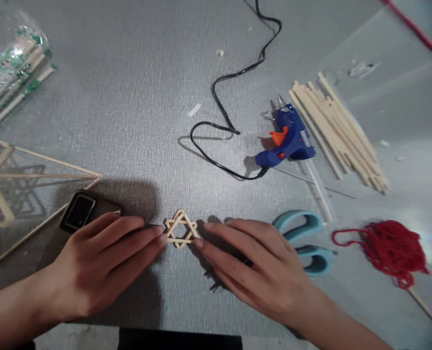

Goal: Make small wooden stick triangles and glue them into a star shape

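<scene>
A small six-pointed star of pale wooden sticks, two overlapping triangles, lies at the front middle of the table. My left hand pinches its left side between the fingertips. From the other side, my right hand grips the star's right edge with thumb and finger. Scissors with light-blue handles lie just beyond my right hand, their blades mostly hidden beneath it. Close behind my left hand sits a dark device with a black screen.
A blue glue gun with a black cord rests right of centre. Beside it are several loose wooden sticks and red yarn. At left are a large stick frame and plastic-wrapped sticks on the grey table.
</scene>
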A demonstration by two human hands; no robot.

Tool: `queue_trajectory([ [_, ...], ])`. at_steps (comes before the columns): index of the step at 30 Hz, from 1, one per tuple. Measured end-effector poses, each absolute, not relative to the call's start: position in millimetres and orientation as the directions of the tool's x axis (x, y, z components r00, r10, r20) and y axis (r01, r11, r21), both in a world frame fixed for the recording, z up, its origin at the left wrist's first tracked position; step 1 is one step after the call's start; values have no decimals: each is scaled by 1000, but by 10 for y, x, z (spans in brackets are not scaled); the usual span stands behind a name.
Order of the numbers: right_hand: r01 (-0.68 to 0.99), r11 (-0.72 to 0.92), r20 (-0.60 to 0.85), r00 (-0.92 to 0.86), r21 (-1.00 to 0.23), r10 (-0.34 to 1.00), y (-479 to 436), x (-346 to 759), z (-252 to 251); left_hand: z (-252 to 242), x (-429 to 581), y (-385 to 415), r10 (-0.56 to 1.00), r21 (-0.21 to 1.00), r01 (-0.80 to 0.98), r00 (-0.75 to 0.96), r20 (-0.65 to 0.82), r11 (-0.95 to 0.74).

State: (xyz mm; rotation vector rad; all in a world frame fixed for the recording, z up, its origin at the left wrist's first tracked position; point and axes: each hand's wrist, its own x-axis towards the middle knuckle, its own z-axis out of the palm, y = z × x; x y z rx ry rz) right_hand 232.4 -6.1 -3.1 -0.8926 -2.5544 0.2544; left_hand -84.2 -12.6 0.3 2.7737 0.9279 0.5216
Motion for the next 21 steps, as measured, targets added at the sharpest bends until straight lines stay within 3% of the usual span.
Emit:
queue_trajectory([
  [21,512,804,329,-736,-302,592,-30,2278,-21,-6,-853,-117,540,278,469,787,298,-838],
])
